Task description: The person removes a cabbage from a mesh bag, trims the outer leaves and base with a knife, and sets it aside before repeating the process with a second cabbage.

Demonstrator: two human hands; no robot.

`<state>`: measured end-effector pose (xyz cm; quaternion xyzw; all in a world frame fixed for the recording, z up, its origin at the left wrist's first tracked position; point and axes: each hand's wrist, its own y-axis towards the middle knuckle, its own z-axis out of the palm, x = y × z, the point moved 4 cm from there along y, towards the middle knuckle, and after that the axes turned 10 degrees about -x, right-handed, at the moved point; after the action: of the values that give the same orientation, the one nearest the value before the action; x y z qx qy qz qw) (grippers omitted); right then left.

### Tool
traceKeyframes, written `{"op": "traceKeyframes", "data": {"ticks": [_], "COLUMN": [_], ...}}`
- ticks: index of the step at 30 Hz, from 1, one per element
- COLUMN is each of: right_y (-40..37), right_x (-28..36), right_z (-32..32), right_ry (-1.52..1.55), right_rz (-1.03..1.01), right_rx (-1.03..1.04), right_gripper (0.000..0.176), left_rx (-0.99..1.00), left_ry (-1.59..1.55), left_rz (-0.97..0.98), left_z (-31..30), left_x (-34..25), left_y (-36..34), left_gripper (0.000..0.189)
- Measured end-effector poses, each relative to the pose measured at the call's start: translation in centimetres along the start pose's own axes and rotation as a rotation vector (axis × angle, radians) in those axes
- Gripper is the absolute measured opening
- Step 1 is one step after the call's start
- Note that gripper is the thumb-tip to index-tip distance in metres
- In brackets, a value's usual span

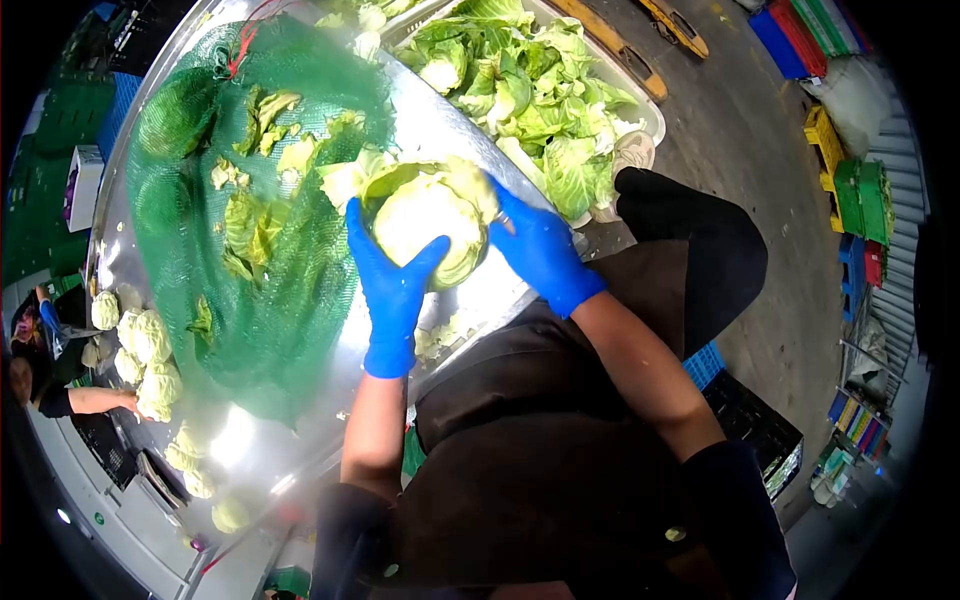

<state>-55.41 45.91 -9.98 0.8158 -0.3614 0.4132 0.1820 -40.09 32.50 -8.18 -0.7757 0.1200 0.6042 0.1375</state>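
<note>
A pale green cabbage (pixel 425 222) with loosened outer leaves is held over the edge of the metal table. My left hand (pixel 392 285), in a blue glove, supports its near left side, thumb and fingers spread around it. At the cabbage's right side my right hand (pixel 540 245), also blue-gloved, grips an outer leaf at the edge; its fingertips are partly hidden. Beside my left hand, a green mesh sack (pixel 285 325) lies on the table with loose leaves (pixel 245 225) on top.
A white crate (pixel 655 120) full of cabbage leaves (pixel 570 170) stands beside the table. Several cabbages (pixel 150 340) line the table's (pixel 325 420) far left edge, where another person's hand (pixel 125 400) touches one. Coloured crates (pixel 865 200) stand along the right wall.
</note>
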Motion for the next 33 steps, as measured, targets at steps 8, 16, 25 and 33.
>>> {"op": "traceKeyframes", "data": {"ticks": [8, 16, 25, 33], "right_y": [7.2, 2.9, 3.0, 9.5], "right_x": [-8.9, 5.7, 7.8, 5.5], "right_z": [2.5, 2.2, 2.0, 3.7], "right_ry": [0.617, 0.117, -0.063, -0.270], "right_rz": [0.675, -0.039, -0.144, -0.166], "right_rx": [-0.206, 0.328, 0.271, 0.119], "right_gripper": [0.046, 0.050, 0.063, 0.048], "left_rx": [-0.038, 0.154, -0.075, 0.055], "left_ry": [-0.176, -0.099, 0.481, 0.551], "left_rz": [-0.207, -0.043, 0.286, 0.285], "left_z": [-5.7, -4.1, -1.5, -1.3], "left_x": [2.7, 0.8, -0.4, -0.4], "left_y": [-2.4, 1.7, -0.6, 0.3], "left_gripper": [0.104, 0.102, 0.113, 0.120]}}
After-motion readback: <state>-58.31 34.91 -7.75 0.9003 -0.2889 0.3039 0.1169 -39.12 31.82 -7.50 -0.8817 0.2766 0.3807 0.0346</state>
